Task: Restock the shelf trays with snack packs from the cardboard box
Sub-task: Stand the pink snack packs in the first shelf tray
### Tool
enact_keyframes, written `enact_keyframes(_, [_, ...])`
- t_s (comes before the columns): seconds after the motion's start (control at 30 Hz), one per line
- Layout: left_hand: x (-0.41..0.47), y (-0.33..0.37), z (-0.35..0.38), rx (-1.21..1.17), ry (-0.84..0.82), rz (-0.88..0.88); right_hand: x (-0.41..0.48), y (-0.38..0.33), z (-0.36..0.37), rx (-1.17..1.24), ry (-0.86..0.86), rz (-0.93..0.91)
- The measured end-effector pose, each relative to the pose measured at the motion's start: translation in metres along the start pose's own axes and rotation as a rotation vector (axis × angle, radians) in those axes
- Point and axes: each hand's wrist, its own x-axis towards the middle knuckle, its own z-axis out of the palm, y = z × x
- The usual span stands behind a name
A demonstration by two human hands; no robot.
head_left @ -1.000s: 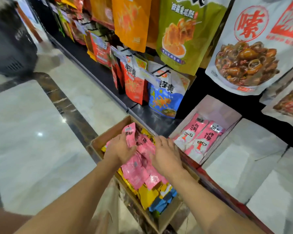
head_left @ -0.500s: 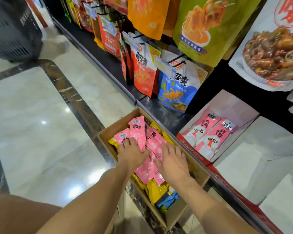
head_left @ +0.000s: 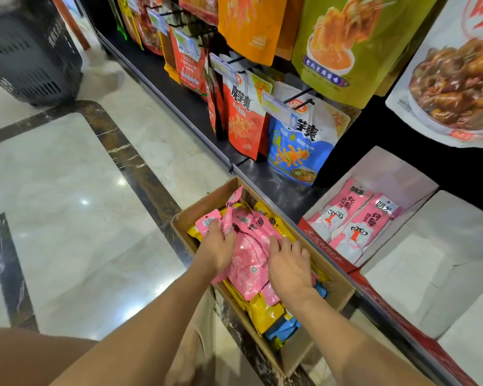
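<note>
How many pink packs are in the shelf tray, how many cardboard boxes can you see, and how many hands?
Pink packs in the shelf tray: 2
Cardboard box: 1
Hands, left hand and right hand: 2
Total: 5

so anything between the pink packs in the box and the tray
Nothing visible. The left hand and right hand are on the pink packs; the open tray sits right of the cardboard box.
</note>
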Motion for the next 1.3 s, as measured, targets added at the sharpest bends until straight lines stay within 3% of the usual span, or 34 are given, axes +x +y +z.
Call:
enact_keyframes(0.13, [-0.001, 0.006, -0.014, -0.124, -0.007, 0.005, -0.001, 0.007, -0.006, 0.003, -0.044, 0.049])
enact_keyframes(0.23, [-0.002, 0.006, -0.024, -0.237, -0.031, 0.030, -0.005, 0.015, -0.014, 0.162, -0.051, 0.066])
enact_keyframes(0.43, [-0.006, 0.022, -0.034, -0.477, -0.147, -0.002, -0.003, 0.044, -0.052, 1.025, 0.030, 0.249])
enact_keyframes(0.6, [-0.003, 0.043, -0.018, -0.635, -0.262, 0.009, -0.012, 0.087, -0.074, 1.773, -0.023, 0.523])
enact_keyframes(0.67, [0.000, 0.053, -0.005, -0.650, -0.291, 0.018, -0.021, 0.106, -0.076, 1.964, -0.024, 0.569])
enact_keyframes(0.83, [0.003, 0.075, 0.036, -0.587, -0.358, 0.064, -0.042, 0.147, -0.065, 1.983, 0.079, 0.623])
enact_keyframes(0.97, [0.005, 0.097, 0.073, -0.434, -0.263, 0.201, -0.053, 0.179, -0.055, 1.993, 0.177, 0.717])
enact_keyframes(1.1, [0.014, 0.118, 0.109, -0.361, -0.299, 0.279, -0.061, 0.209, -0.050, 2.006, 0.265, 0.771])
enact_keyframes(1.3, [0.041, 0.138, 0.156, -0.167, -0.219, 0.341, -0.067, 0.239, -0.045, 2.028, 0.353, 0.838])
